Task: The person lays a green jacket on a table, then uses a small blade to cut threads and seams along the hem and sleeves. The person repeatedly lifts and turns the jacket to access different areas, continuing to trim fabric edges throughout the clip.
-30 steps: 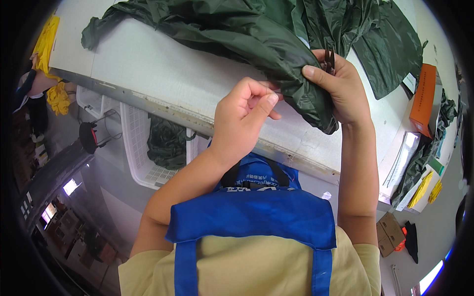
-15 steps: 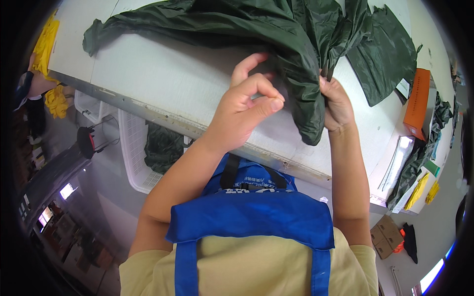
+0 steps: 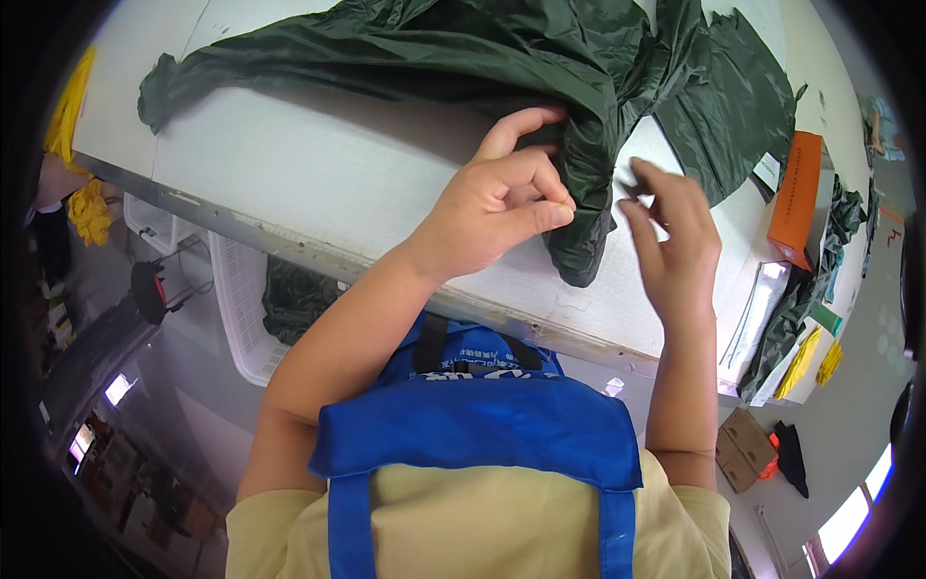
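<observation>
A dark green garment point(image 3: 540, 68) of thin, glossy, crinkled fabric is spread across the far half of the white bench point(image 3: 318, 183), with one fold hanging down toward the near edge. That fold is pinched in the grip of the left hand point(image 3: 497, 207): thumb and forefinger are pressed together on the cloth, the other fingers curled, the forefinger tip raised against the fabric above. The right hand point(image 3: 675, 241) is held just right of the fold, its fingers loosely bent and partly open; whether anything small is caught between the fingertips cannot be told. A long sleeve-like end of the garment is stretched out to the far left of the fold.

Right of the garment, an orange box point(image 3: 796, 198) is stood at the bench's right end, with a clear flat packet point(image 3: 757, 309) lying nearer the edge. More green cloth and yellow slips are seen hanging beyond that end. Below the bench's near edge, left of the fold, a white slatted basket point(image 3: 236, 309) is placed, with dark green cloth in it. Yellow fabric point(image 3: 82, 207) is seen at the far left. A blue apron point(image 3: 473, 425) over a pale yellow shirt is worn by the person. Brown cartons point(image 3: 743, 449) are set on the floor to the lower right.
</observation>
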`<control>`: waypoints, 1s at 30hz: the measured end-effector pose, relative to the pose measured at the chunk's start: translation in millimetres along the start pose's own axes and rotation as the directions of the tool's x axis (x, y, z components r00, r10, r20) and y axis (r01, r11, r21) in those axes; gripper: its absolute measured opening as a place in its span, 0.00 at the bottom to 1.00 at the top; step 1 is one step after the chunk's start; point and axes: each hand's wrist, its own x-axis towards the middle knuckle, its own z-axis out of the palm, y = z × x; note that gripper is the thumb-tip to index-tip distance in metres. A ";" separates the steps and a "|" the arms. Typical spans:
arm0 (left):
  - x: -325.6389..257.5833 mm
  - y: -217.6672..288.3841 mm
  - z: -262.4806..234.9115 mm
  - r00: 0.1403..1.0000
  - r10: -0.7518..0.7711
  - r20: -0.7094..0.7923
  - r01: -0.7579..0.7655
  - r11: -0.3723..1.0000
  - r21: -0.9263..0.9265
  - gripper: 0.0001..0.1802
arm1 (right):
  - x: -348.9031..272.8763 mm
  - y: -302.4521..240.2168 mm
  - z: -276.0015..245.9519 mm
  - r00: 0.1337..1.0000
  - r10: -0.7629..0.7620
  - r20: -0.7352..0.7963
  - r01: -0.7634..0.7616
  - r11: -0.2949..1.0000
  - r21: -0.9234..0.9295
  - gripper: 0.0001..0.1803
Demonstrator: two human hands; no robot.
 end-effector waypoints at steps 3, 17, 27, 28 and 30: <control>2.4 4.2 -1.4 0.998 -0.058 0.039 0.058 0.998 0.004 0.02 | -0.6 1.6 6.6 0.989 -0.141 -0.055 0.128 0.975 -0.183 0.20; 5.1 1.4 1.8 0.999 -0.009 0.038 0.005 0.995 0.095 0.03 | 16.1 8.5 17.8 0.964 -0.218 -0.150 0.207 0.974 -0.088 0.19; 2.7 -6.1 6.6 0.997 -0.026 0.069 0.026 1.000 0.008 0.03 | 20.0 15.0 40.5 0.976 0.035 -0.216 -0.025 0.998 0.052 0.11; 2.6 -7.5 7.2 0.996 -0.028 0.079 0.026 0.999 0.022 0.03 | 22.0 16.6 42.6 0.976 0.040 -0.215 -0.030 0.998 0.045 0.10; 2.6 -12.4 7.6 0.996 -0.077 0.038 0.076 0.997 0.024 0.03 | 26.0 19.4 45.0 0.982 0.077 -0.172 -0.073 0.997 0.033 0.09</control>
